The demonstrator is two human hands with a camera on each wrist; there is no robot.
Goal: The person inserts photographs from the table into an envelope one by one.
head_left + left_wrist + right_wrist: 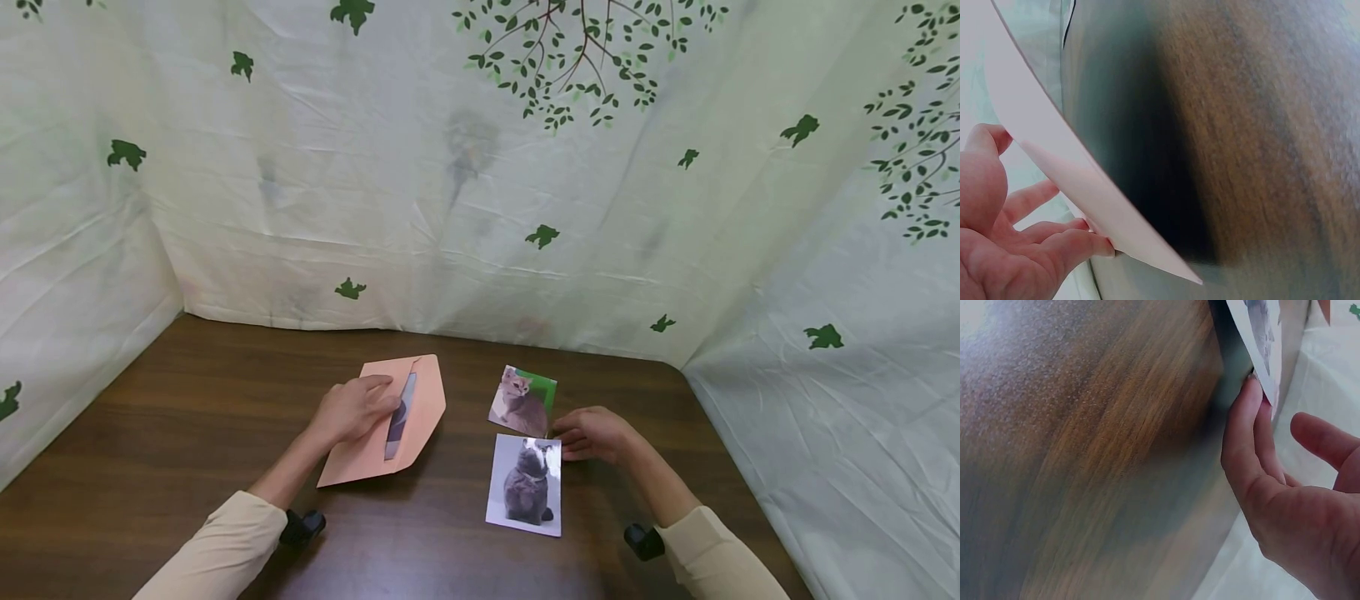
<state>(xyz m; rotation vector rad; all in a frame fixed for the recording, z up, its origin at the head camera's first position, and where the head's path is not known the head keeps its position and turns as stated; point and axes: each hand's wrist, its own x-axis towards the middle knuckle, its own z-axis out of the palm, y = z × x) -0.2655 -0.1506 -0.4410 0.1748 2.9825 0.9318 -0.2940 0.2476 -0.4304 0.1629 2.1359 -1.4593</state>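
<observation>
A peach envelope (423, 417) lies tilted on the table with its flap spread to the right. Part of a photo (402, 417) shows in its opening. My left hand (360, 408) rests on the envelope, fingertips against the paper near the opening. On the right are two photos: an orange kitten photo with a green corner (525, 402) and, nearer me, a grey cat photo (527, 487). My right hand (596, 435) is at their right edges. In the right wrist view, its fingertips touch a photo's corner (1263, 384), while the thumb stays apart.
Everything lies on a brown wooden table (255, 392). A pale cloth (337, 192) with green leaf prints hangs behind it and along both sides. Small black devices are worn at the left wrist (302, 528) and right wrist (643, 542).
</observation>
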